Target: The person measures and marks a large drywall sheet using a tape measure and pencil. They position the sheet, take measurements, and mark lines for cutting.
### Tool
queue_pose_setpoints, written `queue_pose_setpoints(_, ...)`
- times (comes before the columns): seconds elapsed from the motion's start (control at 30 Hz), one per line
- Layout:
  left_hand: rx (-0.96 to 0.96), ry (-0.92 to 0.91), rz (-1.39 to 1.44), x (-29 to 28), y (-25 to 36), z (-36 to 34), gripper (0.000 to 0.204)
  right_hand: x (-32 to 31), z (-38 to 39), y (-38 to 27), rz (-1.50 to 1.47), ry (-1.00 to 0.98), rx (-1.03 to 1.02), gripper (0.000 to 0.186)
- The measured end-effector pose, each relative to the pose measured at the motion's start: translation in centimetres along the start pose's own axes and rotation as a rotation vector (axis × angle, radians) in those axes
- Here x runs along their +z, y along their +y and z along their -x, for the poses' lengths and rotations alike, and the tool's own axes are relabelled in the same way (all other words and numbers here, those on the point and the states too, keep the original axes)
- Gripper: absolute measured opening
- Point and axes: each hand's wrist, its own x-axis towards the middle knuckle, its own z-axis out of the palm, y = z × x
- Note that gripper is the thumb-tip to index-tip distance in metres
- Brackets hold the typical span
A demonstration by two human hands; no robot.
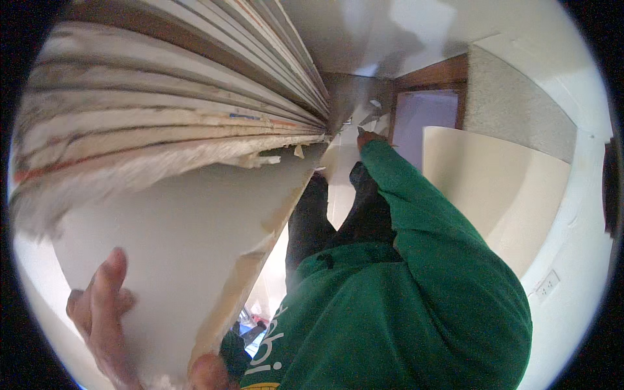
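A large sheet of plasterboard (169, 214) slopes across the left side, its right edge torn to brown paper. My left hand (104, 312) is low at the left over its pale face, fingers apart; a blurred fingertip or thumb shows by the near edge. Whether the palm presses on the board is hidden. Far down the middle, my right hand (373, 139) is closed, arm stretched out in a green sleeve. From it sticks a small grey pointed tool (361, 132), perhaps a utility knife, too small to make out fully.
A thick stack of plasterboard sheets (175, 97) with ragged edges fills the upper left. Scraps (374, 114) lie beyond my right hand. A curved-looking cream panel (494, 188) stands at the right, before a wall with a power outlet (548, 285). My legs stand beside the sloping sheet.
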Motion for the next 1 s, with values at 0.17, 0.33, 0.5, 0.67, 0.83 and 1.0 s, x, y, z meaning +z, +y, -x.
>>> queue_pose_setpoints(0.17, 0.123, -0.117, 0.057, -1.1, 0.3, -1.8, 0.068, -3.8, 5.9, -0.8, -0.141, 0.052, -0.062, 0.035)
queue_pose_setpoints(0.33, 0.154, -0.040, 0.154, -0.8, 0.4, -3.2, 0.065, -9.3, 9.7, -0.6, 0.194, 0.143, -0.356, 0.034)
queue_pose_setpoints(0.5, 0.262, 0.116, 0.229, 0.3, -1.4, -4.8, 0.083, -25.4, 36.4, -1.2, -0.726, 0.233, -0.092, 0.048)
queue_pose_setpoints(0.67, 0.460, 0.171, 0.293, 1.0, -3.0, -5.5, 0.065, -24.3, 58.8, 2.4, -1.300, 0.267, -0.026, 0.042)
queue_pose_setpoints(0.83, 0.533, 0.186, 0.298, 0.9, -3.5, -5.2, 0.046, -11.4, 74.8, 3.5, -1.885, 0.696, 0.146, 0.048)
queue_pose_setpoints(1.0, 0.534, 0.229, 0.323, 0.4, -4.3, -1.8, 0.032, -0.8, 75.2, 7.7, -2.274, 1.111, 0.313, 0.036)
